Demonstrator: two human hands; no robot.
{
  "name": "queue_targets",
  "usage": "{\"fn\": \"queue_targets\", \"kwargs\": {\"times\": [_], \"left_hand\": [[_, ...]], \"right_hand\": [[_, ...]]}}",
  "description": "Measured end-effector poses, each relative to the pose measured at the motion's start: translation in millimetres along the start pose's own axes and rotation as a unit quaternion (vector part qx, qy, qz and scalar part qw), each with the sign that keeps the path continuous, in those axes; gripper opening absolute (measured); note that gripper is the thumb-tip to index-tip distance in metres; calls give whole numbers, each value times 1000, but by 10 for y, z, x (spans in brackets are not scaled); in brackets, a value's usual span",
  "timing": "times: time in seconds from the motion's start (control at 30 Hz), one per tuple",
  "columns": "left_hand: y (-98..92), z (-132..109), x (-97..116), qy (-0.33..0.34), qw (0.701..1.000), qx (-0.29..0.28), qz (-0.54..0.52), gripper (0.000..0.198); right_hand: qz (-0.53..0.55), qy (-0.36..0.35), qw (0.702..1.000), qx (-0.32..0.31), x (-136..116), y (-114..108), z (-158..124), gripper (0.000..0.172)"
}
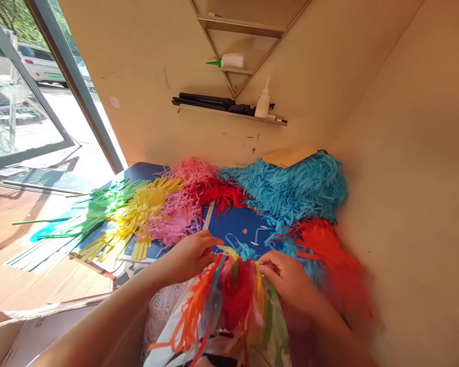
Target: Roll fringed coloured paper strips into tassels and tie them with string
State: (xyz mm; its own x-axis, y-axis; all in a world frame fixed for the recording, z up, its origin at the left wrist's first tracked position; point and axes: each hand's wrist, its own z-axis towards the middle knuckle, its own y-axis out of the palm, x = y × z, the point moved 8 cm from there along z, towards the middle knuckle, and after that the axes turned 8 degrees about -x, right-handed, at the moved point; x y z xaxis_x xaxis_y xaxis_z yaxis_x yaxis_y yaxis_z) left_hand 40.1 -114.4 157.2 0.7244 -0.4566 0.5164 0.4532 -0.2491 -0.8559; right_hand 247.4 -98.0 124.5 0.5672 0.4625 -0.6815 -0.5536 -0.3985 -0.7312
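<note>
A bundle of mixed coloured paper strips (229, 295) hangs toward me over the table's near edge. My left hand (189, 255) is closed on the bundle's top at its left side, fingers pinched together. My right hand (288, 278) pinches the top of the same bundle at its right side. On the blue mat (239, 224) just beyond my hands lie piles of shredded paper: blue (290, 186), red (222, 193), pink (179, 214), yellow (137, 216), green (103, 204) and orange-red (325, 244).
A beige wall stands close on the right and behind. Wall shelves hold two glue bottles (262, 104) (229, 61) and a black tool (214, 102). A glass door (23, 102) opens at the left. A piece of cardboard (288, 155) lies behind the blue pile.
</note>
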Motion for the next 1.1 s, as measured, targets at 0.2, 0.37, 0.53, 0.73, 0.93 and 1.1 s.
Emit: {"fn": "queue_targets", "kwargs": {"times": [0.2,0.37,0.53,0.73,0.93,1.1], "left_hand": [[42,223,-88,-72,990,-29,118,32],[68,329,76,-156,974,114,122,38],[678,363,210,-185,975,17,124,37],[964,253,225,-220,967,-57,113,55],[1095,276,143,-226,974,-4,3,51],[976,55,297,-85,993,75,11,48]], "right_hand": [[-41,23,996,72,68,-97,229,39],[178,57,967,172,221,85,367,49],[396,61,901,167,291,569,428,48],[435,84,881,163,329,646,348,43],[440,103,882,132,373,779,367,44],[470,66,865,164,456,580,310,40]]}}
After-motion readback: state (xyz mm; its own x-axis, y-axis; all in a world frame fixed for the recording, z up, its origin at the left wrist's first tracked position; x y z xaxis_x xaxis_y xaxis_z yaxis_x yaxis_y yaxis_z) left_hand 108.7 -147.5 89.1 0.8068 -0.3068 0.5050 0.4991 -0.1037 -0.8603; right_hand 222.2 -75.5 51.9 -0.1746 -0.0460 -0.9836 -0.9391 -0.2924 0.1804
